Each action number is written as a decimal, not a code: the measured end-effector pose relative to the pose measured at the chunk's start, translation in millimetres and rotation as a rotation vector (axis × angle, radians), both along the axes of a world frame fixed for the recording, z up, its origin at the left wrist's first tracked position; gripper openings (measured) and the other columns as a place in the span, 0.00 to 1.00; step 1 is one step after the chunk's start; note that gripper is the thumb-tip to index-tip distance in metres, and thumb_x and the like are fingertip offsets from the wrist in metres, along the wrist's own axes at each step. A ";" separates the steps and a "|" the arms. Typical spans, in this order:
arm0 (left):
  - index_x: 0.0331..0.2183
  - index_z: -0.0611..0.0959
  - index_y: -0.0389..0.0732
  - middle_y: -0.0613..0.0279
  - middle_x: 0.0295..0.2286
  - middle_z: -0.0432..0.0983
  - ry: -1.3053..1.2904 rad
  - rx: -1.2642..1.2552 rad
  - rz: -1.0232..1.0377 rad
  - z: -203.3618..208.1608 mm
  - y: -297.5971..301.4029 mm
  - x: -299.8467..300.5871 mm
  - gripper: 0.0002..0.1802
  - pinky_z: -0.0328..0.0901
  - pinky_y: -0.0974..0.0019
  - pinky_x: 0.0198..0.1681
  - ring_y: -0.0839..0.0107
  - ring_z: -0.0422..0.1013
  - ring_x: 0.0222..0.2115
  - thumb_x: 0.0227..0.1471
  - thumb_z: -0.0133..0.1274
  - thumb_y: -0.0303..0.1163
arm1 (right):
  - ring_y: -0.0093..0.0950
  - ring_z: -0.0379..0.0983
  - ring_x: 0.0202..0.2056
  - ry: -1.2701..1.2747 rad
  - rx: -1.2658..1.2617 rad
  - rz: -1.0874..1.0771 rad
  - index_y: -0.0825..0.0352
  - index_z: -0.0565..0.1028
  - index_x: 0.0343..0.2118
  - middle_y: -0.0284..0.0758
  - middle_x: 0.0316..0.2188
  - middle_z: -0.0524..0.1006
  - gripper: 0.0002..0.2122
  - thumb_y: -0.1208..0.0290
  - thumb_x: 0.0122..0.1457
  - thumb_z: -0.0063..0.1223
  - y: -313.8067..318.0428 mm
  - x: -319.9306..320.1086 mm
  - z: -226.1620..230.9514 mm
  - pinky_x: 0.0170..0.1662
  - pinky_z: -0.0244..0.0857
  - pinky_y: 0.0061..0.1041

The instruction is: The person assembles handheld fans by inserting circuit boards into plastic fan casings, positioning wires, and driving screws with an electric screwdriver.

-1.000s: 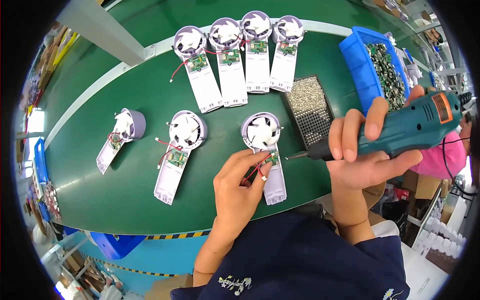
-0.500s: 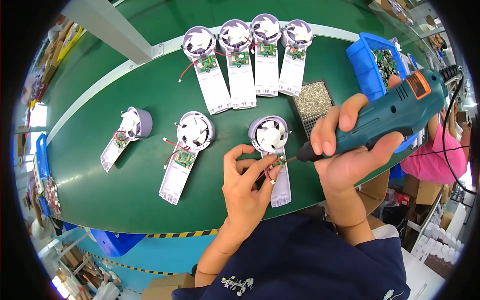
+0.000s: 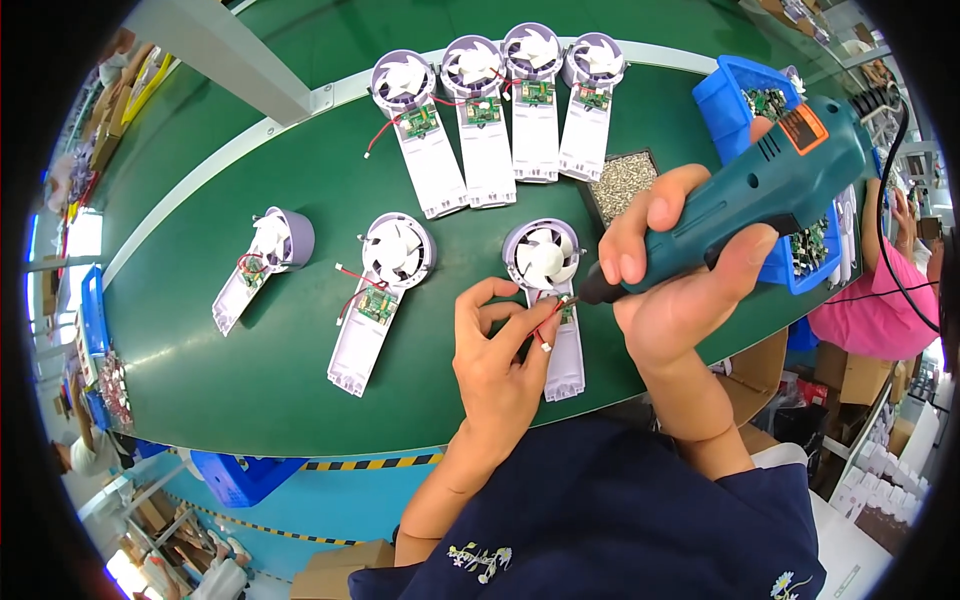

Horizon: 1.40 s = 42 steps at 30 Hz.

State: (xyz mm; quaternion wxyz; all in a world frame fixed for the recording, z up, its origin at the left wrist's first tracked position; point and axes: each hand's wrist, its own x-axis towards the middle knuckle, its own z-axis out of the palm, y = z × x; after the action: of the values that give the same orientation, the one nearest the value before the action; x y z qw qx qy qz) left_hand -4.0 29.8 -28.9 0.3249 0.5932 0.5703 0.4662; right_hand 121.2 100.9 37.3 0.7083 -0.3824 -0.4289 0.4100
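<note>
My right hand (image 3: 668,322) is wrapped round a dark teal electric screwdriver (image 3: 752,182). The bit points left and down, reaching the small green circuit board (image 3: 567,314) in a lilac fan housing (image 3: 564,372) with a white fan (image 3: 545,260). My left hand (image 3: 497,372) is at the same board, fingertips pinched on its thin red and black wires; a white connector (image 3: 545,347) hangs beside the thumb. The fingers and the tool's tip hide part of the board, and no screw can be made out there.
Two similar fan units (image 3: 362,335) (image 3: 262,262) lie to the left. Several more (image 3: 487,150) stand in a row at the back. Behind the screwdriver are a black tray of small screws (image 3: 622,185) and blue bins (image 3: 722,105) of circuit boards. A black cord (image 3: 884,200) trails at right.
The whole view has shifted slightly. The screwdriver and my right hand have moved a little left, the bit nearer the board. My left hand keeps its place at the board.
</note>
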 end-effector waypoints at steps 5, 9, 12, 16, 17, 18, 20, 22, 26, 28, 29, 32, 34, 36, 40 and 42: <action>0.33 0.87 0.38 0.58 0.42 0.70 0.038 0.054 0.022 -3.7 0.3 1.1 0.09 0.59 0.76 0.19 0.77 0.73 0.28 0.45 0.65 0.18 | 0.24 0.67 0.16 0.152 0.018 0.072 0.66 0.59 0.48 0.35 0.30 0.70 0.34 0.32 0.61 0.39 -1.8 10.1 -4.0 0.18 0.64 0.26; 0.33 0.87 0.38 0.58 0.43 0.70 0.043 0.053 0.024 -3.7 0.7 0.1 0.09 0.59 0.76 0.19 0.77 0.73 0.27 0.45 0.65 0.18 | 0.23 0.66 0.16 0.302 0.009 0.028 0.63 0.56 0.57 0.33 0.29 0.69 0.37 0.31 0.61 0.36 -0.8 5.9 -7.4 0.18 0.63 0.25; 0.33 0.87 0.38 0.58 0.43 0.71 0.014 0.047 0.014 -2.9 0.7 0.0 0.09 0.59 0.76 0.19 0.77 0.73 0.28 0.46 0.65 0.19 | 0.22 0.64 0.15 0.285 0.024 0.002 0.56 0.48 0.66 0.33 0.30 0.68 0.38 0.33 0.63 0.34 0.7 6.9 -6.2 0.17 0.61 0.25; 0.33 0.87 0.38 0.58 0.42 0.71 0.016 0.043 0.011 -5.0 0.7 -0.5 0.09 0.60 0.76 0.19 0.77 0.73 0.28 0.46 0.65 0.19 | 0.21 0.63 0.15 0.307 0.018 0.014 0.50 0.41 0.69 0.33 0.29 0.68 0.36 0.35 0.65 0.31 1.7 10.5 -13.7 0.17 0.60 0.24; 0.33 0.87 0.38 0.58 0.42 0.71 0.016 0.045 0.008 -5.6 1.3 0.1 0.09 0.60 0.76 0.19 0.77 0.73 0.28 0.46 0.65 0.19 | 0.21 0.63 0.15 0.322 0.046 0.021 0.50 0.42 0.69 0.33 0.29 0.68 0.36 0.35 0.65 0.31 1.9 11.8 -15.4 0.17 0.60 0.24; 0.33 0.87 0.38 0.58 0.42 0.71 0.017 0.044 0.007 -5.7 1.1 0.0 0.09 0.60 0.76 0.19 0.77 0.73 0.28 0.46 0.65 0.19 | 0.21 0.63 0.15 0.322 0.045 0.020 0.50 0.42 0.69 0.33 0.29 0.68 0.36 0.35 0.65 0.31 1.4 11.4 -15.5 0.17 0.60 0.24; 0.33 0.87 0.37 0.58 0.42 0.71 0.019 0.057 0.010 -5.6 0.9 0.0 0.09 0.60 0.76 0.19 0.77 0.73 0.28 0.46 0.65 0.19 | 0.22 0.63 0.15 0.323 0.052 0.034 0.49 0.40 0.69 0.34 0.29 0.68 0.37 0.34 0.64 0.33 0.5 10.9 -15.3 0.17 0.60 0.24; 0.33 0.87 0.37 0.58 0.42 0.71 0.025 0.057 0.010 -6.5 0.3 -1.1 0.09 0.60 0.76 0.19 0.77 0.73 0.28 0.46 0.65 0.19 | 0.22 0.63 0.14 0.323 0.065 0.056 0.49 0.39 0.69 0.34 0.29 0.68 0.38 0.34 0.64 0.33 -0.5 10.0 -15.9 0.17 0.60 0.24; 0.33 0.87 0.38 0.58 0.42 0.71 0.009 0.060 0.011 -5.8 -0.1 -0.1 0.09 0.61 0.76 0.19 0.77 0.73 0.28 0.46 0.65 0.19 | 0.22 0.63 0.15 0.313 0.078 0.108 0.47 0.36 0.69 0.34 0.30 0.68 0.42 0.30 0.60 0.35 -2.3 10.8 -11.8 0.18 0.61 0.25; 0.34 0.87 0.38 0.59 0.42 0.72 0.015 0.049 0.011 -3.5 1.1 0.1 0.10 0.61 0.77 0.19 0.77 0.73 0.28 0.45 0.65 0.19 | 0.22 0.63 0.15 0.303 0.095 0.118 0.47 0.35 0.69 0.34 0.30 0.68 0.42 0.29 0.60 0.35 -3.1 11.1 -14.2 0.18 0.62 0.25; 0.34 0.87 0.38 0.59 0.42 0.72 0.021 0.039 0.011 -2.1 1.7 0.1 0.10 0.61 0.77 0.19 0.78 0.73 0.28 0.45 0.65 0.19 | 0.23 0.64 0.15 0.292 0.113 0.128 0.47 0.35 0.69 0.34 0.30 0.68 0.43 0.29 0.60 0.34 -3.3 11.5 -15.1 0.18 0.62 0.25; 0.34 0.87 0.38 0.59 0.43 0.72 -0.015 0.005 0.003 -1.1 1.7 -1.8 0.11 0.61 0.77 0.20 0.78 0.73 0.28 0.44 0.66 0.19 | 0.22 0.64 0.16 0.289 0.171 0.165 0.47 0.33 0.69 0.33 0.30 0.68 0.44 0.29 0.59 0.34 -3.8 12.7 -15.9 0.19 0.62 0.25; 0.34 0.88 0.38 0.59 0.43 0.72 -0.015 -0.002 0.000 -0.4 1.6 -2.8 0.11 0.61 0.77 0.20 0.78 0.73 0.28 0.44 0.66 0.19 | 0.22 0.64 0.16 0.279 0.156 0.148 0.47 0.33 0.69 0.33 0.30 0.68 0.43 0.29 0.59 0.34 -3.8 12.0 -11.7 0.19 0.62 0.25; 0.34 0.88 0.38 0.59 0.43 0.72 -0.016 -0.009 -0.003 -0.8 1.5 -3.3 0.11 0.61 0.77 0.20 0.78 0.73 0.28 0.44 0.66 0.19 | 0.22 0.64 0.16 0.268 0.142 0.131 0.47 0.33 0.69 0.33 0.30 0.67 0.43 0.29 0.59 0.33 -3.6 11.9 -10.3 0.19 0.62 0.25; 0.34 0.87 0.38 0.57 0.43 0.72 -0.009 -0.009 -0.012 1.2 2.1 -4.1 0.11 0.65 0.74 0.21 0.75 0.73 0.28 0.44 0.65 0.19 | 0.22 0.63 0.15 0.278 0.154 0.130 0.47 0.33 0.69 0.33 0.30 0.67 0.43 0.28 0.59 0.33 -3.5 14.1 -10.2 0.18 0.62 0.25; 0.35 0.87 0.38 0.55 0.42 0.71 -0.005 -0.016 -0.023 2.3 2.3 -4.5 0.12 0.68 0.71 0.22 0.72 0.73 0.28 0.43 0.65 0.18 | 0.22 0.62 0.15 0.283 0.149 0.127 0.47 0.34 0.69 0.33 0.30 0.67 0.43 0.28 0.60 0.32 -3.6 14.3 -10.6 0.18 0.62 0.25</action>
State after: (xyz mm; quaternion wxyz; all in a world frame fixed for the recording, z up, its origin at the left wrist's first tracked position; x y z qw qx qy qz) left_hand -8.5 32.1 -26.6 0.3363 0.5958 0.5664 0.4594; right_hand 135.5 97.3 26.6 0.7608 -0.2395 -0.3776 0.4705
